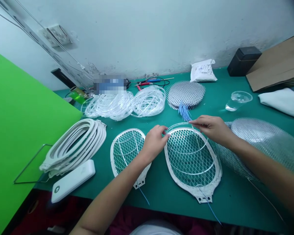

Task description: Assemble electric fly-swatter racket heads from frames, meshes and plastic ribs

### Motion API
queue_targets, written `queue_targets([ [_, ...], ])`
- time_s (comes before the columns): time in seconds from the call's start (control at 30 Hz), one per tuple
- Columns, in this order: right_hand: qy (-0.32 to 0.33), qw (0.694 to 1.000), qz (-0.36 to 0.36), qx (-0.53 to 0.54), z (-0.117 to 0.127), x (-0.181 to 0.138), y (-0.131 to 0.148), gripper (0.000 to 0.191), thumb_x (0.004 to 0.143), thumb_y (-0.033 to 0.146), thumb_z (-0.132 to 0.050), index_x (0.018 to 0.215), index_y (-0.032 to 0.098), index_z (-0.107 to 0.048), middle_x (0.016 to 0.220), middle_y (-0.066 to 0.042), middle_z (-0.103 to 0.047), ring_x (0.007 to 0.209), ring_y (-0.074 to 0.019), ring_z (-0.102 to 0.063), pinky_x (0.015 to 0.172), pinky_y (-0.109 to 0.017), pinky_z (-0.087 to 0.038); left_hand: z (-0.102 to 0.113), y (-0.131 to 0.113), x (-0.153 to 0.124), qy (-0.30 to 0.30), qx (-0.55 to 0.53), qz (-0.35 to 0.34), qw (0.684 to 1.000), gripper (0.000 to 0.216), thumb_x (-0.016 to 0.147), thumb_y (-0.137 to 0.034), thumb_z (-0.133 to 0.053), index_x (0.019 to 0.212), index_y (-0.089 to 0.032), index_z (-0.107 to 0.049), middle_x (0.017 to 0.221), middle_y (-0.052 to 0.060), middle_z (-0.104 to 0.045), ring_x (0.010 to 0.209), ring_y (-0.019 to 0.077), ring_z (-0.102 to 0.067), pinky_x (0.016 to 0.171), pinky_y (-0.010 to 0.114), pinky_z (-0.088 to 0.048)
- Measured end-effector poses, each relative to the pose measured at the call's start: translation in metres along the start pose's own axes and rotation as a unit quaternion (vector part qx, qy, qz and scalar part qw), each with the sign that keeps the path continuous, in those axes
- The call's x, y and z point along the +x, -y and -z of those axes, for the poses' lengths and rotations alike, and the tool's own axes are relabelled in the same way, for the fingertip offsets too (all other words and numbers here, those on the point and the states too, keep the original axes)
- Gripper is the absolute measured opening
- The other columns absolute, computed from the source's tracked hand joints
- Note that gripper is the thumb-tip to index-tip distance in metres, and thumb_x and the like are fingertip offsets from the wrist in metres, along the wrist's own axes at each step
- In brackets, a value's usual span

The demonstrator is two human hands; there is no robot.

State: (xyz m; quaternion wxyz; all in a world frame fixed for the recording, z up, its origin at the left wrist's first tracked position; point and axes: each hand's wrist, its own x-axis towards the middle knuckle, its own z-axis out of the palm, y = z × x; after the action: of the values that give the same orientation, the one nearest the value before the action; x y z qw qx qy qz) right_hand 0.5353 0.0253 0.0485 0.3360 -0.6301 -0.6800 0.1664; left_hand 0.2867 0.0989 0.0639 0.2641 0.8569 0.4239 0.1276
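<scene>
A white racket-shaped frame (169, 166) with metal mesh (186, 163) across it lies in front of me, a blue wire at its narrow end. Over its rounded top is a thin translucent plastic ring (177, 124). My right hand (212, 129) pinches the ring at its far right side between thumb and fingertips. On the ring's left side, my left hand (155, 142) has its fingers bent and closed around the edge; the exact contact is partly hidden. To the left, under my left forearm, lies a second meshed frame (112, 153), also with a blue wire.
Stacked white frames (73, 147) and a white power bank (73, 181) lie left. Behind are coiled translucent rings (149, 101), round mesh pieces (186, 93) and blue wires (184, 112). Rightward are a plastic cup (238, 101), larger mesh (267, 143) and a dark box (243, 61).
</scene>
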Motion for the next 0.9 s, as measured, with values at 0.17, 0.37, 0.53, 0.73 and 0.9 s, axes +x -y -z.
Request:
queue_targets([
  [0.17,-0.010,0.999,-0.038,0.013,-0.003,0.002,0.000,0.028,0.088,0.028,-0.054,0.101,0.020,-0.077,0.096,-0.008,-0.073,0.090,-0.0236,-0.067,0.077,-0.037,-0.053,-0.005,0.002,0.006,-0.004,0.000,0.005,1.000,0.020,0.089,-0.025,-0.064,0.108,-0.019,-0.068,0.096,0.004,-0.067,0.091,0.0203,-0.063,0.071,0.027,-0.047],
  [0.37,-0.003,0.996,-0.075,0.039,-0.005,0.007,-0.004,0.027,0.086,0.031,-0.056,0.098,0.024,-0.078,0.097,-0.007,-0.074,0.087,-0.0239,-0.068,0.070,-0.035,-0.055,-0.006,0.005,0.017,0.000,-0.004,0.013,1.000,0.020,0.086,-0.026,-0.067,0.105,-0.018,-0.070,0.093,0.004,-0.069,0.087,0.0205,-0.064,0.069,0.027,-0.047],
  [0.53,0.000,0.989,-0.129,0.070,-0.001,0.011,0.002,0.022,0.080,0.027,-0.061,0.090,0.020,-0.079,0.089,-0.008,-0.075,0.074,-0.0223,-0.068,0.061,-0.034,-0.055,-0.007,0.004,0.020,-0.002,-0.010,0.017,1.000,0.018,0.085,-0.025,-0.068,0.101,-0.017,-0.072,0.090,0.005,-0.070,0.086,0.0223,-0.065,0.073,0.030,-0.050],
  [0.73,-0.079,0.951,-0.162,0.252,0.062,0.001,0.078,0.028,0.072,0.030,-0.079,0.096,0.017,-0.075,0.078,-0.004,-0.072,0.057,-0.0129,-0.062,0.054,-0.027,-0.055,0.030,-0.044,-0.030,-0.105,-0.033,-0.022,0.994,0.063,0.095,-0.043,-0.057,0.150,-0.024,-0.034,0.154,0.012,-0.034,0.140,0.0312,-0.035,0.107,0.046,-0.040],
  [0.9,-0.280,0.933,-0.014,0.226,0.080,-0.018,0.178,0.020,0.077,0.032,-0.079,0.093,0.022,-0.073,0.079,0.000,-0.069,0.065,-0.0142,-0.065,0.056,-0.027,-0.057,0.058,-0.102,-0.073,-0.057,-0.236,-0.212,0.947,0.098,0.083,-0.055,-0.072,0.156,-0.040,-0.009,0.163,0.002,-0.017,0.147,0.0368,-0.023,0.111,0.053,-0.038],
])
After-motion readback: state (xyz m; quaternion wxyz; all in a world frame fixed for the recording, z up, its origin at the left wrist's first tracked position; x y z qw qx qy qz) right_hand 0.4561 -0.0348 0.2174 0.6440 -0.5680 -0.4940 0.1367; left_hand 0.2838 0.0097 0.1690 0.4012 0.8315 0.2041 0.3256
